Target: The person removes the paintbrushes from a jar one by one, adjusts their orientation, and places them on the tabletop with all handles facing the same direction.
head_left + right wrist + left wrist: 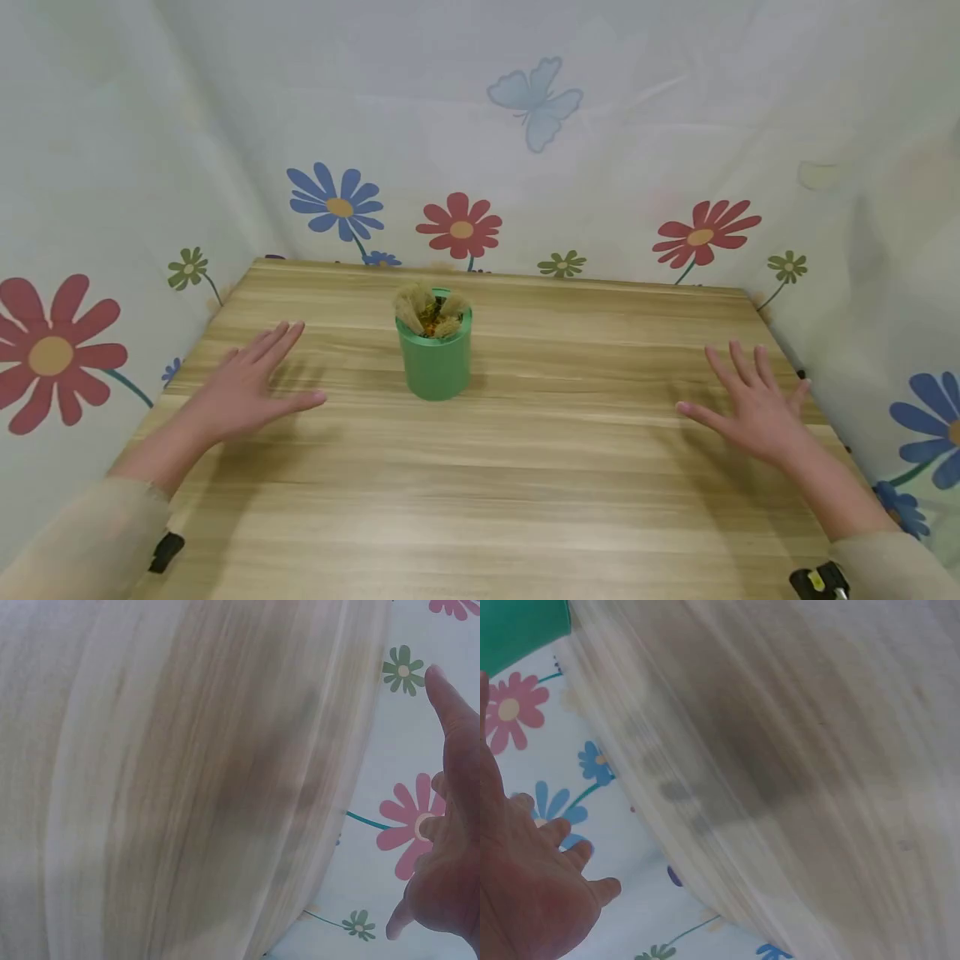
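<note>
Both left hand (243, 395) and right hand (759, 412) spread wide, flanking the green cup (438, 367).

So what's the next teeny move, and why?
I'd probably bring the left grip a little toward the green cup. It looks closer to the cup than the right grip does, its fingers and thumb are spread and hold nothing, and nothing stands between it and the cup.

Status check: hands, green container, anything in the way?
Left hand and right hand spread, holding nothing. Green container upright on table, untouched, nearer left hand. Nothing seen between it and either hand.
</note>
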Tool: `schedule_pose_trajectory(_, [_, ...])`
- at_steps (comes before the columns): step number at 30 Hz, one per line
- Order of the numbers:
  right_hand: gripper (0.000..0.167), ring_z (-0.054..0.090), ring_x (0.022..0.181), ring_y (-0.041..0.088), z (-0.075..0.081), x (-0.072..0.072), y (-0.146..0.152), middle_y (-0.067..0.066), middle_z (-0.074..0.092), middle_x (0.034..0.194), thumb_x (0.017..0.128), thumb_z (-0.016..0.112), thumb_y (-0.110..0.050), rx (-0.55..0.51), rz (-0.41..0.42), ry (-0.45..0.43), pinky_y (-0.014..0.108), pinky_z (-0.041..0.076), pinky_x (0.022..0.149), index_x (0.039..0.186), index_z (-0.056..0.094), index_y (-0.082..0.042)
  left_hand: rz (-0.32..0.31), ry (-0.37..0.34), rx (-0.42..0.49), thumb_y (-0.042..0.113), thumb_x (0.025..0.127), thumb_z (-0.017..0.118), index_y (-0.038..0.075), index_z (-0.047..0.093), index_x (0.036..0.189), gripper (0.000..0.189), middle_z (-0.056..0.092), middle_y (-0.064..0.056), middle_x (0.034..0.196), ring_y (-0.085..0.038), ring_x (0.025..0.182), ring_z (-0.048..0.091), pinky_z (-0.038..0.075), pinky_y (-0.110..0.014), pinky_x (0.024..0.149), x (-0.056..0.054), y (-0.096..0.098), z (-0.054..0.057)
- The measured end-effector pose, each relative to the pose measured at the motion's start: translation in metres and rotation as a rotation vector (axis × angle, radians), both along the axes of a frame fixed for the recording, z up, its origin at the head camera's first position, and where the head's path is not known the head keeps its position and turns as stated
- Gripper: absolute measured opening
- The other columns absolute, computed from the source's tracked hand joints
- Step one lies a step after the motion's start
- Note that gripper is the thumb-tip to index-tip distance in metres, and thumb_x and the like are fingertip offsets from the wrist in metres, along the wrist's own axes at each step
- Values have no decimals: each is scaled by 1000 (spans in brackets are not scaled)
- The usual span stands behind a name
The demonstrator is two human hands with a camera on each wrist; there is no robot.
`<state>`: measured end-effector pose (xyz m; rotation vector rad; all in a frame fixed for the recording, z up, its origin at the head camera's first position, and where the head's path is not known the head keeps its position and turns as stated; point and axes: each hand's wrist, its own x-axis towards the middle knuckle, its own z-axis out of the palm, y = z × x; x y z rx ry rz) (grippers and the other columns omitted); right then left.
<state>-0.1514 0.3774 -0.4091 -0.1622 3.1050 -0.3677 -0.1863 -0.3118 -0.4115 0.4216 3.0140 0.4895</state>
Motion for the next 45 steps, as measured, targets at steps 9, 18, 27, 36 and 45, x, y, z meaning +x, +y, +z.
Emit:
schedule_pose_trajectory(9, [110,-17,159,52,9,-8,-9,28,2,176,95,69,-69,-14,37,3,97,-15,101,172,15,-13,-78,-62,130,70,87,78,23,6,174,122,11,-14,179,-49,161,14,19,-79,123,-15,23,8])
schedule_pose_trajectory(18, [112,-17,159,51,19,-17,-22,25,-2,177,95,70,-67,-29,81,-15,96,-16,102,173,7,-18,-130,-96,284,60,85,86,29,2,173,126,11,-10,179,-46,161,19,25,-74,125,-29,52,8])
schedule_pose_trajectory(27, [111,-14,161,50,28,-22,-36,23,0,178,95,72,-65,-74,108,-27,95,-15,104,174,7,-20,-89,-100,381,61,82,88,35,3,173,127,14,-5,179,-43,161,22,30,-74,123,-39,83,8])
schedule_pose_trajectory(36, [108,-9,162,49,32,-26,-48,22,2,178,96,73,-61,-110,139,-20,97,-8,105,173,11,-18,-108,-99,552,37,86,92,31,4,173,124,17,-6,179,-37,162,23,28,-65,128,-46,100,2])
schedule_pose_trajectory(45, [106,-5,162,50,35,-27,-61,24,8,177,97,74,-57,-171,180,-19,95,-5,108,173,13,-18,-85,-114,656,36,85,94,29,10,173,122,21,-8,178,-37,161,26,30,-60,129,-46,108,-8])
